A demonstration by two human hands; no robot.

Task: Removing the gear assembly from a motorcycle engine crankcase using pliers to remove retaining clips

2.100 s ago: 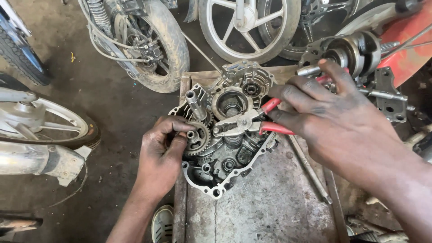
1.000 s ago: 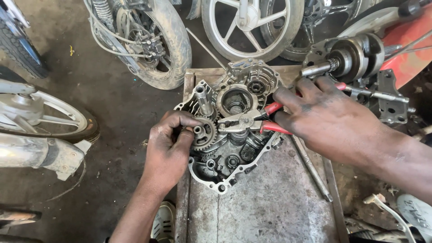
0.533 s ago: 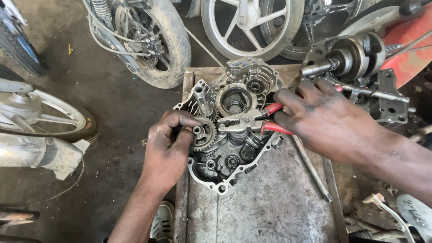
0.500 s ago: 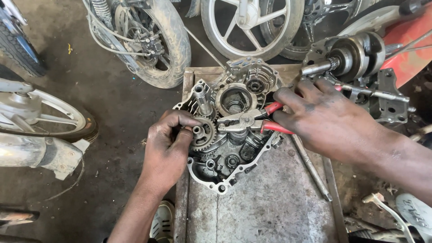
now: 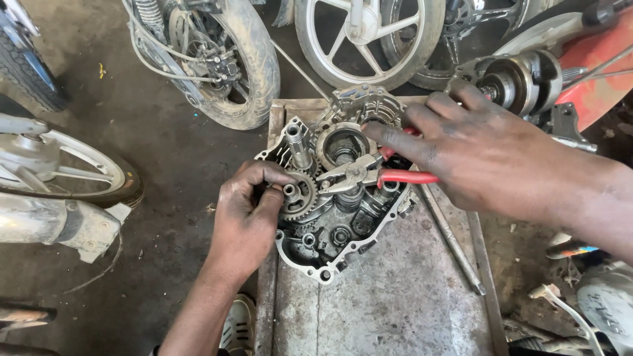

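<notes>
Here we judge the oily engine crankcase (image 5: 330, 247) heavy and rigid: our left hand (image 5: 247, 221) pinches the gear shaft (image 5: 290, 192) at nine o'clock, our right hand (image 5: 481, 155) clenches red-handled pliers (image 5: 359, 175).

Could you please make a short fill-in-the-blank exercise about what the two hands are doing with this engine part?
1. The right hand holds pliers with ____ handles.
2. The left hand pinches the shaft at the centre of a toothed ____.
3. The open engine case lies on a flat metal ____.
4. Above the case, on the ground, stand motorcycle ____.

Missing words: red; gear; tray; wheels
</notes>
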